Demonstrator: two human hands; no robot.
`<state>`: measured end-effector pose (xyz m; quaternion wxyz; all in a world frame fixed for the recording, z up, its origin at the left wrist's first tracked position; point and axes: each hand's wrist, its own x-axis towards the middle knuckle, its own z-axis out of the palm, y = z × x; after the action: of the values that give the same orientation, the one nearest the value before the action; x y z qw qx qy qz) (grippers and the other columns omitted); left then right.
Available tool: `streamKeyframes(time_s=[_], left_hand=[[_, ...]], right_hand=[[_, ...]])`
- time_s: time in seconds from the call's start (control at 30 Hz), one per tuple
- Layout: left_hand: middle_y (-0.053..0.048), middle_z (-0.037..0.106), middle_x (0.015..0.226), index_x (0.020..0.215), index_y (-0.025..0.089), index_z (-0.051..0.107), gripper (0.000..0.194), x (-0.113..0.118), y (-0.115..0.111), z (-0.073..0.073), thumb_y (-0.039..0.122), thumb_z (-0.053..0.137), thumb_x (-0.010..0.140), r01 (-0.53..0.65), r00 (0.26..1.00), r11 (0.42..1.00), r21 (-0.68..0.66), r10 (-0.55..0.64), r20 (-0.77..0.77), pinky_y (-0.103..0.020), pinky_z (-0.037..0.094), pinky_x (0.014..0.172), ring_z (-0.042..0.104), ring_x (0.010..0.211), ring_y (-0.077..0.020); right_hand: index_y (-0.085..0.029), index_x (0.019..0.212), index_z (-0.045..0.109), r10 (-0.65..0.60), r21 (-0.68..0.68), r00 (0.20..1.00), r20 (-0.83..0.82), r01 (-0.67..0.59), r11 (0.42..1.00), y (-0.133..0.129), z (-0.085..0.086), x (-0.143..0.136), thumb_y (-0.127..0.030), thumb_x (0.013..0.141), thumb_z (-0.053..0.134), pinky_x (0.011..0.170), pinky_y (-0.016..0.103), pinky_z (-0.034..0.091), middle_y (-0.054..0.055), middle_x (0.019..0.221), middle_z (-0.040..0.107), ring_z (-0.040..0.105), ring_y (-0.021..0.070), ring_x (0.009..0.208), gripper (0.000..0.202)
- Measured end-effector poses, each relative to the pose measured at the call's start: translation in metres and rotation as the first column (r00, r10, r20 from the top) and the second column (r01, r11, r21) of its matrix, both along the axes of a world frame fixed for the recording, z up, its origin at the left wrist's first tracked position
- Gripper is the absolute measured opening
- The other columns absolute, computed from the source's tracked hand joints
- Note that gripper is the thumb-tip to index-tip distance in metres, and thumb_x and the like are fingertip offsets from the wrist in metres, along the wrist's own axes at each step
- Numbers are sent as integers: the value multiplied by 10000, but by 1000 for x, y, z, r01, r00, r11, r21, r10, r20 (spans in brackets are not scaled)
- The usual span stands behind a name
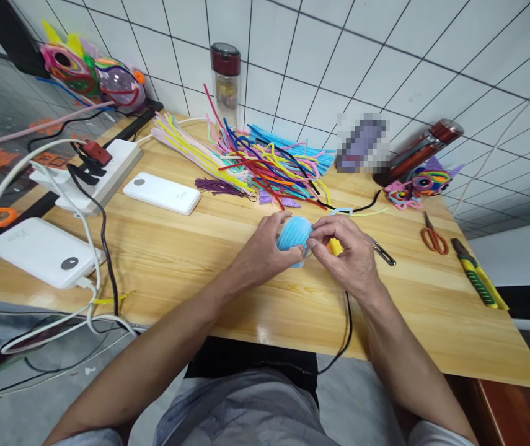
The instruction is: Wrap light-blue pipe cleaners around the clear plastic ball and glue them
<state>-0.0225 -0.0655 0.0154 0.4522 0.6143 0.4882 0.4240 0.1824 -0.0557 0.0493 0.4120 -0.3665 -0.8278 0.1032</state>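
My left hand is wrapped round a light-blue coil of wound pipe cleaners, its thumb along the lower side. At the coil's right edge, the fingertips of my right hand are pinched together on the blue pipe cleaner; the exact spot they grip is partly hidden. A yellow-orange piece shows behind the right fingers. Just beyond both hands lies a heap of loose pipe cleaners in many colours. A bent light-blue strand rests near the right knuckles.
Left are power banks and a power strip with cables. Scissors, pliers and a slim metal tool lie right. Bottles and finished pipe-cleaner figures stand by the tiled wall. A black cable crosses the front edge.
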Motion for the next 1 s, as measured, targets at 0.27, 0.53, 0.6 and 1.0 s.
streamKeyframes(time_s=[0.27,0.53,0.6,1.0], left_hand=[[-177,590,1535,1476,203,520,641,-7,-3,11,368,701,883,92,995,991,-95,-87,55,-565,518,1214,544,1488,-358],[-153,629,1498,1460,223,539,624,-7,-4,12,447,727,910,98,993,990,-101,-91,76,-558,535,1182,592,1427,-351],[-153,633,1494,1448,221,547,609,-7,-3,10,437,729,908,97,993,991,-91,-90,77,-549,542,1170,595,1423,-348],[-142,675,1425,1408,224,589,585,-6,-4,9,447,752,892,59,995,994,-90,-51,88,-499,604,1057,653,1324,-324]], right_hand=[[-275,933,728,-6,-47,1000,-12,5,999,0,0,1,-218,953,762,817,410,618,57,1000,789,740,232,908,68],[-280,933,727,-6,-42,1000,-26,5,999,-1,1,0,-229,960,765,770,397,609,49,986,785,730,227,878,69],[-278,935,728,-1,-43,1000,-27,0,999,-1,1,0,-218,951,775,772,393,608,48,991,783,731,224,878,78],[-277,930,734,-9,-91,999,-31,7,996,-2,2,1,-255,961,764,759,393,612,55,991,788,725,230,891,49]])
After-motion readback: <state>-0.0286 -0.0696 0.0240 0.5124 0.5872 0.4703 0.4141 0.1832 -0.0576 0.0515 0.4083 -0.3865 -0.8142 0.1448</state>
